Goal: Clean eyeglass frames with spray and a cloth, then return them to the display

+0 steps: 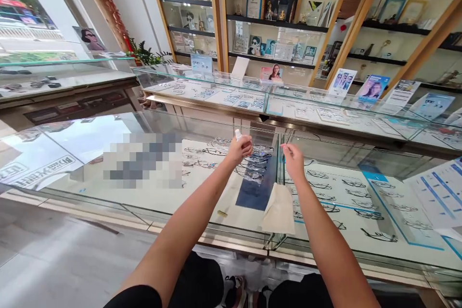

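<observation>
My left hand (239, 149) is closed around a small white bottle (237, 134), its top poking up above my fingers. Level with it on the right, my right hand (294, 156) is raised over the glass counter (216, 224) with its fingertips pinched together. Whatever the pinch holds, if anything, is too small to make out. A cream cloth (279, 209) lies on the counter's near edge, between my forearms. Beneath the glass, eyeglasses (254, 168) rest in rows, some on a dark blue panel (250, 195).
Another glass showcase (231, 94) with eyeglasses runs across the back, carrying upright display cards (342, 82). A printed leaflet (438, 197) stands at the right. Shelves (277, 24) with frames and ornaments line the wall. A potted plant (147, 53) is near the window.
</observation>
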`<action>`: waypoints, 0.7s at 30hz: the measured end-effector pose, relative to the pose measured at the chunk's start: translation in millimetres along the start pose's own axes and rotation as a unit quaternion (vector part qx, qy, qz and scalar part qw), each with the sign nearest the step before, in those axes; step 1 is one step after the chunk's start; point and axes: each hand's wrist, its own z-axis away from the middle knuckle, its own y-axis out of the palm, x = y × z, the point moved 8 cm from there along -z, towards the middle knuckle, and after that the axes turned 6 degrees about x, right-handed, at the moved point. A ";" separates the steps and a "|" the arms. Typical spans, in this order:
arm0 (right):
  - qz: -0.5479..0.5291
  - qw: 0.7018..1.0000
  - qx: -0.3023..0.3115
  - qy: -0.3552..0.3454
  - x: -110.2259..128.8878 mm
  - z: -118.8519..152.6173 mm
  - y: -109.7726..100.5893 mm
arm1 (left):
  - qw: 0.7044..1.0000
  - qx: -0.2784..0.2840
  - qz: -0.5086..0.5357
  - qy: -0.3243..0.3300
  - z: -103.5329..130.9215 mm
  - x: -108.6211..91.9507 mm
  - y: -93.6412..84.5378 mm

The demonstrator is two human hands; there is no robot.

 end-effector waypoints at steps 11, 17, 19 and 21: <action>-0.144 0.977 0.142 0.069 15.2 10.3 33.2 | 0.971 0.170 0.161 -0.049 17.5 1.6 20.3; -0.238 0.940 0.216 0.115 28.2 25.1 58.1 | 0.995 0.026 -0.099 0.023 11.3 11.0 -1.8; -0.261 0.928 0.238 0.122 33.3 29.3 64.7 | 0.987 0.023 -0.155 0.035 12.6 13.6 -0.6; -0.279 0.918 0.252 0.128 36.5 32.5 69.3 | 0.980 0.030 -0.193 0.034 13.8 16.8 1.8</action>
